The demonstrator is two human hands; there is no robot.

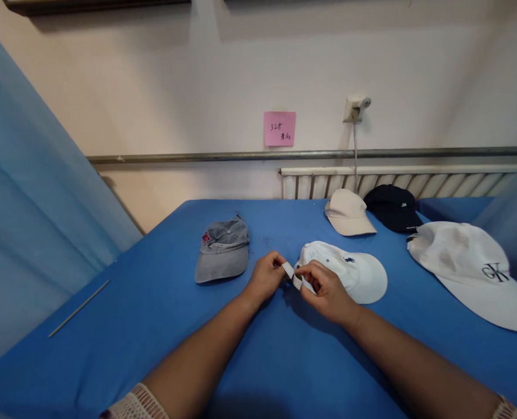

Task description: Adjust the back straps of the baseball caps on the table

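Head view: both hands (266, 275) (326, 291) pinch a white strap (288, 269).

On the tabletop (145, 279), a stick (79, 308) lies left of the left cap (222, 256). Right of that lies the middle cap (363, 273), before 2 rear caps (348, 209); the right cap (468, 256) lies rightmost.

A light-blue curtain (44, 192) is hanging at the frame's left; a metal pipe (223, 157) is crossing the beige wall (131, 87) above centre
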